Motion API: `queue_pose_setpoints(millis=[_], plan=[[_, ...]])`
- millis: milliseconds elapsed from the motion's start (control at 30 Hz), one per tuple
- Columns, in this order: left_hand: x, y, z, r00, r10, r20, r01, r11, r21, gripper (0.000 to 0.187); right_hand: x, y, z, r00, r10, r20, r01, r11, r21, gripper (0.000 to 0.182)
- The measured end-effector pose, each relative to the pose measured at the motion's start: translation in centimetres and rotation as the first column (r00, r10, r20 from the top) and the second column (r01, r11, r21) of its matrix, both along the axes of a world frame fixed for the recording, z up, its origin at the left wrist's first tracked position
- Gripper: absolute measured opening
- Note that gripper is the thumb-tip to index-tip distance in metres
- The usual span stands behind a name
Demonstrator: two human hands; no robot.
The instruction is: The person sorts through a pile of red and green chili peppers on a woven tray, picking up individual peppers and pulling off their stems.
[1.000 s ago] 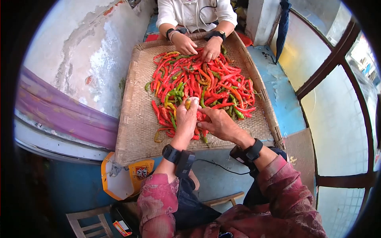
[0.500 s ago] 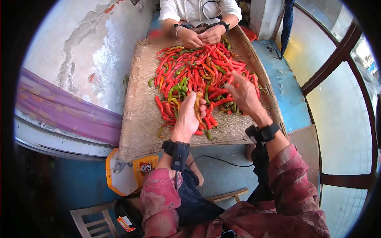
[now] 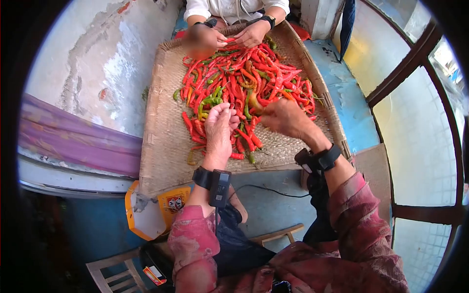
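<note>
Red, green and yellowish peppers (image 3: 239, 83) lie heaped on a large woven tray (image 3: 161, 112). My left hand (image 3: 221, 128) is over the near part of the heap, palm up, with thumb and fingers pressed together; what they hold, if anything, is too small to tell. To its right, my right hand (image 3: 287, 118) is slightly blurred, its fingers curled downward over the peppers, their tips partly hidden. A pale yellowish pepper (image 3: 255, 101) lies between my hands, close to the right fingertips. Green peppers (image 3: 211, 101) are just beyond my left hand.
Across the tray, a person in a white top (image 3: 227, 9) holds a red pepper between both hands. A wall (image 3: 93, 63) and purple cloth (image 3: 78, 136) stand left, framed windows (image 3: 425, 146) right. Below are a yellow-and-white container (image 3: 146, 212), a wooden chair (image 3: 115, 273) and a cable.
My left hand no longer shows the yellowish pepper it held, and its fingers are pinched. My right hand has moved down and left, its fingers now curled. The other person's hands have parted slightly.
</note>
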State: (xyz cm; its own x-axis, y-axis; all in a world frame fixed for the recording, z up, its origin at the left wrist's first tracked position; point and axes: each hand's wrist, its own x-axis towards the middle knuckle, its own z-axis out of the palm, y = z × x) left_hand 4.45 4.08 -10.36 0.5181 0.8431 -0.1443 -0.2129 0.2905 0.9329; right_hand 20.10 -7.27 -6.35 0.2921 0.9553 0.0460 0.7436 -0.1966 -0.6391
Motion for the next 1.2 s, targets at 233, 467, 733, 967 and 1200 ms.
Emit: queue_pose_setpoints(millis=[233,467,733,967,1200], plan=[[1.6,-1.2,-4.1,0.734,0.135,-0.666,0.422,0.677,0.603,0.025,3.2,0.6,-0.3,0.917,-0.357,0.18,0.281,0.895,0.346,0.034],[2.7,-1.6,-2.3,0.621,0.224,-0.751,0.484,0.644,0.592,0.024,1.3,-0.1,-0.8,0.975,-0.177,0.135,0.149,0.969,0.195,0.021],[1.6,-1.1,0.1,0.972,-0.215,0.095,0.215,0.976,0.011,0.01,-0.7,0.3,-1.6,0.981,0.095,-0.167,-0.062,0.979,0.193,0.024],[-0.3,0.3,-0.6,0.979,-0.181,-0.094,0.197,0.959,0.203,0.026,0.5,0.4,-0.7,0.994,0.002,-0.111,0.017,0.986,0.164,0.016],[-0.2,8.7,-4.0,0.617,0.655,-0.435,0.353,0.264,0.898,0.034,4.2,1.3,-0.9,0.915,-0.4,-0.052,0.37,0.781,0.503,0.051]])
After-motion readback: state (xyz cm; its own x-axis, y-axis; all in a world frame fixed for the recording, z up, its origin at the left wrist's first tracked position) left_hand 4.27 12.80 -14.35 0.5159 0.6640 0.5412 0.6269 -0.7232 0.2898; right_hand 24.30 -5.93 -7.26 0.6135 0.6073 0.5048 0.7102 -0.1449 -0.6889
